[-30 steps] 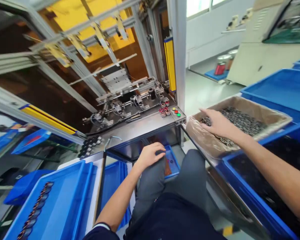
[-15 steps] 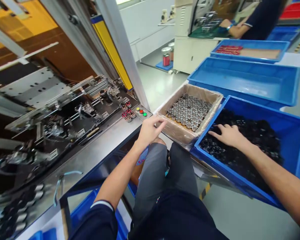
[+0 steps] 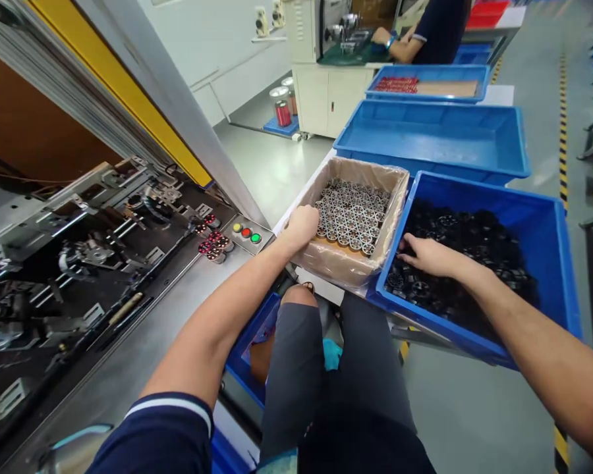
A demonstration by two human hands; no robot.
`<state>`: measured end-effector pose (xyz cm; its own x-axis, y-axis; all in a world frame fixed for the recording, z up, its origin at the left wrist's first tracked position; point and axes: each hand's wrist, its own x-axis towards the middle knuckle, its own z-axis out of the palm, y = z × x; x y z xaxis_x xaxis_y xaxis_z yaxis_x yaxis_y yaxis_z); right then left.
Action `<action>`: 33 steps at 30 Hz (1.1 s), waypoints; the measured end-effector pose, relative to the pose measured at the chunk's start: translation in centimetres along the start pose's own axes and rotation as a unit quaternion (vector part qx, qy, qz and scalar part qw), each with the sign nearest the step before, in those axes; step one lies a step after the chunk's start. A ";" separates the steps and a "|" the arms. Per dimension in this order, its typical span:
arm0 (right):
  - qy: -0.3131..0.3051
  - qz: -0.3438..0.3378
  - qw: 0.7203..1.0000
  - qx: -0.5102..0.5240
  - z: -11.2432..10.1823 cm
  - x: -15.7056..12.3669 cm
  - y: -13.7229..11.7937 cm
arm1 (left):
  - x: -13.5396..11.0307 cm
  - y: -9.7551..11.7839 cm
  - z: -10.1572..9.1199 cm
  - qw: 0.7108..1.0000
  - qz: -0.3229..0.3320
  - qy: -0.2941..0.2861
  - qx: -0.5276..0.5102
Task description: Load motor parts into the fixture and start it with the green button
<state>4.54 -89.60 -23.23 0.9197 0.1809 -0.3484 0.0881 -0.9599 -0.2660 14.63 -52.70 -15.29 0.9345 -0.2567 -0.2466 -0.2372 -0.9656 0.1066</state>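
My left hand (image 3: 302, 225) reaches over the near left wall of a plastic-lined box (image 3: 338, 264). Its fingers are curled down beside the rows of round metal cores with spokes (image 3: 353, 212); what they hold, if anything, is hidden. Inside a deep blue bin (image 3: 548, 263) heaped with black plastic parts (image 3: 474, 237), my right hand (image 3: 425, 255) is closed at the left side of the heap. Thumb and fingers come together around something dark, too hidden to name.
To the left is a machine bench with yellow, red and green buttons (image 3: 246, 232) and several red-and-black round parts (image 3: 215, 246). Behind the box stand a shallow blue tray (image 3: 429, 141) and another tray (image 3: 481, 82) holding red parts. A co-worker's arm (image 3: 400, 49) is at a far machine.
My left hand has moved from above the bench edge into the lined box, and its fingers have curled. My right hand's spread fingers have closed in the blue bin. The view has turned right.
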 end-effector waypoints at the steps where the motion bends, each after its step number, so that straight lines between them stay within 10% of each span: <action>1: -0.005 -0.009 1.000 0.013 -0.1 0.0 0.4 | 0.2 -0.1 0.2 1.000 -0.010 -0.009 0.011; 12: -0.010 0.000 0.991 0.135 -2.9 -0.8 1.0 | 0.4 2.2 -1.5 0.994 -0.112 -0.004 -0.005; 19: 0.101 0.013 0.965 0.243 -5.5 -2.6 1.1 | -3.0 0.9 -6.2 0.964 -0.086 0.126 -0.216; 26: 0.211 -0.037 0.925 0.314 -7.2 -5.3 -3.8 | -5.1 3.0 -4.7 0.767 -0.029 0.088 -0.635; 33: 0.284 -0.162 0.861 0.390 -9.1 -3.6 -10.3 | -5.5 8.3 0.0 0.583 0.001 -0.036 -0.811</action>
<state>3.77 -82.26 -11.08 0.9534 0.0661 0.2944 0.2954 -0.4027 -0.8663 7.56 -59.35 -13.03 0.9069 -0.3156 -0.2791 0.3807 0.3298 0.8639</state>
